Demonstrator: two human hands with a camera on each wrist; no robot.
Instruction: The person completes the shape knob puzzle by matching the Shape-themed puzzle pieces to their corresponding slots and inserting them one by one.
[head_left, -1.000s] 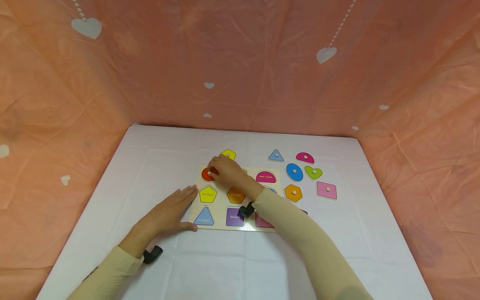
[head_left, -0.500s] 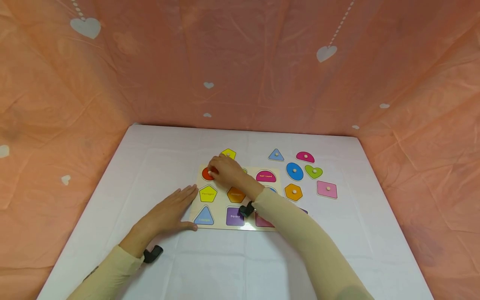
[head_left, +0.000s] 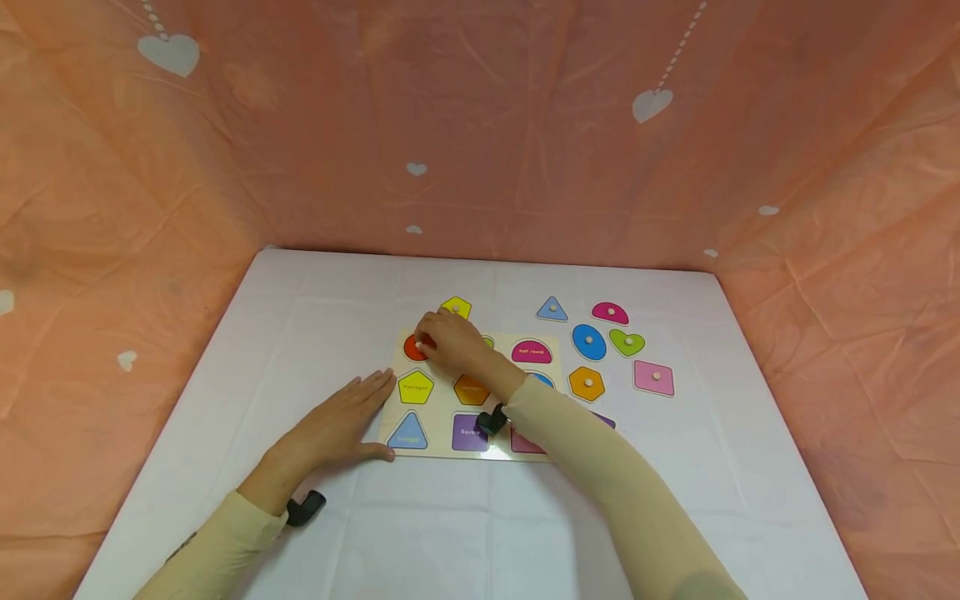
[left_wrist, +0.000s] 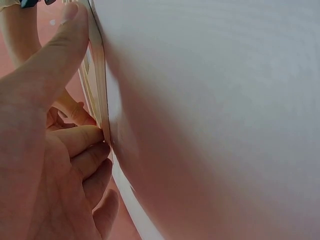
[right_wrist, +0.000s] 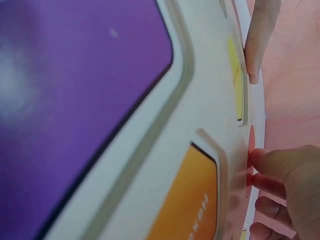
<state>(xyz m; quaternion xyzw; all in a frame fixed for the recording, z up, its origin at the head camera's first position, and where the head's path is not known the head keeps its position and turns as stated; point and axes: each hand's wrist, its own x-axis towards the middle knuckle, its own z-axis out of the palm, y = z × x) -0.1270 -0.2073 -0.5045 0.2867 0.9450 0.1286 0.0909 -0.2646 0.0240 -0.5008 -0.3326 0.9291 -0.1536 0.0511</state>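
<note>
The right hand pinches the knob of the red circle piece at the puzzle board's far left corner, mid-tabletop. The left hand lies flat, fingers straight against the board's left edge. If that bracing slips, the board may skid and the circle jam tilted.

- A white tablecloth is seen covering the table, with creases running across it.
- A blue triangle piece and a magenta half-round piece are laid at about one o'clock on the cloth.
- A blue oval piece is set just beside a green heart piece.
- An orange hexagon piece and a pink diamond piece are placed toward three o'clock, apart from each other.
- A yellow pentagon piece lies at twelve o'clock.
- A pink backdrop printed with white hearts is hung behind and along both sides.
</note>
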